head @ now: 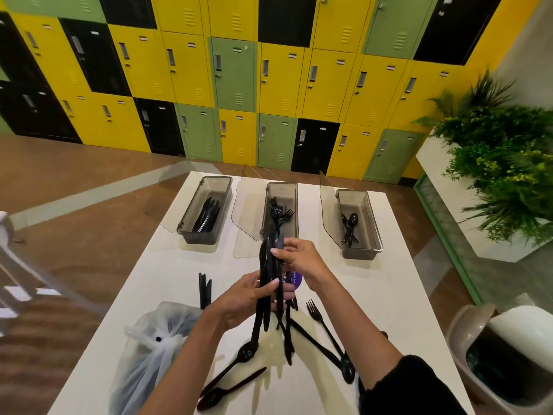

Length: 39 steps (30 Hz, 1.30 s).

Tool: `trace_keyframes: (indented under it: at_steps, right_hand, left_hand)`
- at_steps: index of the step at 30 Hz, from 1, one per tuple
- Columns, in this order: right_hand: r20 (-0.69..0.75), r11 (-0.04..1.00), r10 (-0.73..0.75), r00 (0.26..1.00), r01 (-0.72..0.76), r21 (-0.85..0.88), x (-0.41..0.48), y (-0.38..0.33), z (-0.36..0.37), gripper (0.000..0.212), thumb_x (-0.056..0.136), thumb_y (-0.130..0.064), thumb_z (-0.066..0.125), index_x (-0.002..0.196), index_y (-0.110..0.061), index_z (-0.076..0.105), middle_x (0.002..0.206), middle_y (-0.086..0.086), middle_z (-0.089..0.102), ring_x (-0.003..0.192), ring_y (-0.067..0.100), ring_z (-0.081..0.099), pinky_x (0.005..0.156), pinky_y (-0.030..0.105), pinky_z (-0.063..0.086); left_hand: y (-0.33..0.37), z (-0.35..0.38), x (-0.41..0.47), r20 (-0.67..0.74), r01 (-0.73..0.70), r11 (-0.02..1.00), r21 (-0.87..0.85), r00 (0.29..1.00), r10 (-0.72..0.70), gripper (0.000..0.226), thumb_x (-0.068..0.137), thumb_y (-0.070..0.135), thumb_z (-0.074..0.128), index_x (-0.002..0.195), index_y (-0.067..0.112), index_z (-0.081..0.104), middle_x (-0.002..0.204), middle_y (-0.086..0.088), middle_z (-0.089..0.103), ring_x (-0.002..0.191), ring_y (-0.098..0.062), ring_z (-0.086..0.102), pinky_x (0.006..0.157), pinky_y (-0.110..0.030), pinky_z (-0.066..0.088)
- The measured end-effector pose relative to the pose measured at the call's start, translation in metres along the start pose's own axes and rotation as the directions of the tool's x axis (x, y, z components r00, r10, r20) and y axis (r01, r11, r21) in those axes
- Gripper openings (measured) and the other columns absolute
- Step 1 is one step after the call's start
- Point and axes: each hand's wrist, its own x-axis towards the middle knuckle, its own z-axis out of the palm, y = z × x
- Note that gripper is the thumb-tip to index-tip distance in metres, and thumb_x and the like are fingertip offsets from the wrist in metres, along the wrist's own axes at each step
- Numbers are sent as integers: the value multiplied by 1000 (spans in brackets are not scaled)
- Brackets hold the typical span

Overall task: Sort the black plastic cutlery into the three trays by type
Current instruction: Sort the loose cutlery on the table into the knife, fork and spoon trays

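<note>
Our left hand [242,298] curled its fingers round a bundle of black cutlery [265,265], upright above the white table [374,280]. Our right hand [302,256] pinched its top. Beyond stood 3 trays: left tray [206,239] with knives, middle tray [281,187] with forks, right tray [362,253] with spoons.

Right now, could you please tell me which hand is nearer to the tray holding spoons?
Right. The right hand holds the top of the knife bundle, front-left of the spoon tray; the left hand grips the bundle lower, farther from that tray.
</note>
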Motion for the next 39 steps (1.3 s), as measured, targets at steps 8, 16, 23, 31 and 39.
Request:
trace_keyframes:
  at_steps: [8,16,23,31,39]
  right_hand:
    - [157,998,63,986,-60,-27,31,-2,44,29,83,-2,70,110,3,63,102,18,68,83,23,66,66,25,54]
    - [221,995,100,970,-96,-30,100,-23,108,23,85,3,66,107,5,64,90,14,67,77,21,66,68,24,57]
    - [72,998,58,996,-59,9,196,-74,144,27,84,8,62,111,12,61,97,21,68,80,27,66,72,28,58]
    - [-14,996,50,999,-51,-66,279,-76,162,17,81,5,68,95,-3,67,91,17,67,88,33,68,83,42,57]
    - [-235,898,68,970,-162,-409,308,-49,168,18,80,-15,75,83,-6,60,94,10,65,85,27,61,73,33,49]
  left_hand:
    - [12,-45,-2,-107,-23,1000,-6,994,22,24,97,6,46,119,0,52,99,-20,69,94,-25,70,75,-34,58]
    - [48,-122,12,-195,-14,998,57,981,25,28,97,12,48,119,-4,53,101,-23,68,92,-24,71,74,-29,57]
    - [95,-200,58,-348,-109,973,202,921,176,20,100,10,43,113,6,58,87,-4,70,77,-13,68,66,-23,54]
    - [135,-249,138,-436,-152,899,410,834,339,19,99,10,46,104,4,62,88,-10,65,80,-20,62,74,-27,52]
    - [113,-270,179,-668,89,898,432,700,253,18,98,10,46,96,3,62,89,-13,67,88,-26,62,86,-38,49]
